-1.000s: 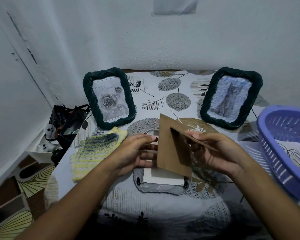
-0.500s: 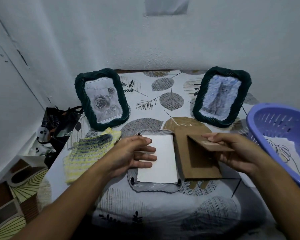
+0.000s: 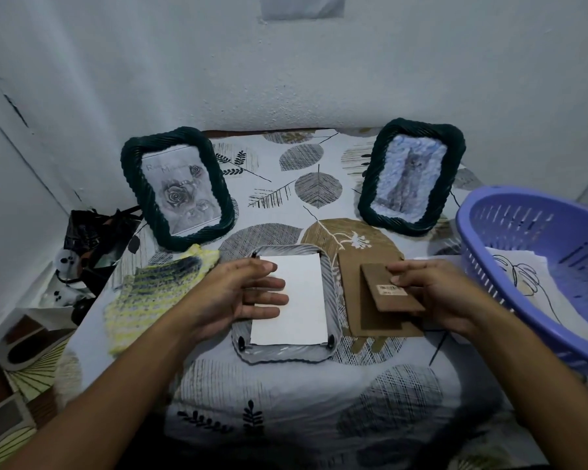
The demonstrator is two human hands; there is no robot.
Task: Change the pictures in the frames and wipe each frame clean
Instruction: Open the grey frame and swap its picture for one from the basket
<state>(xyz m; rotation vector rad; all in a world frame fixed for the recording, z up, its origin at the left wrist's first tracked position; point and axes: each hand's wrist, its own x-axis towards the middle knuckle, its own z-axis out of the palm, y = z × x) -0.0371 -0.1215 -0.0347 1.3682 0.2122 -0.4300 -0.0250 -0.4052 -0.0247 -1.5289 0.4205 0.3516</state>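
Observation:
A frame [image 3: 330,283] lies face down in the middle of the table, a white picture back [image 3: 301,300] showing inside it. My left hand [image 3: 241,296] rests with straight fingers on the left part of that white sheet. To the right, the brown cardboard backing [image 3: 353,300] lies flat on the cloth. My right hand [image 3: 435,293] pinches its hinged stand flap [image 3: 387,293]. Two dark green frames stand at the back: a rose picture [image 3: 179,186] on the left and a cat picture [image 3: 409,176] on the right. A yellow and grey knitted cloth [image 3: 157,286] lies at the left.
A purple plastic basket [image 3: 510,232] with white printed sheets [image 3: 540,286] inside stands at the right edge. Black bags [image 3: 95,239] sit off the table's left side. A white wall rises close behind the table with its leaf-patterned cover [image 3: 302,184].
The brown backing was lifted off the face-down frame, moved right and laid flat beside it. The white sheet is now uncovered, with my left hand lying on it.

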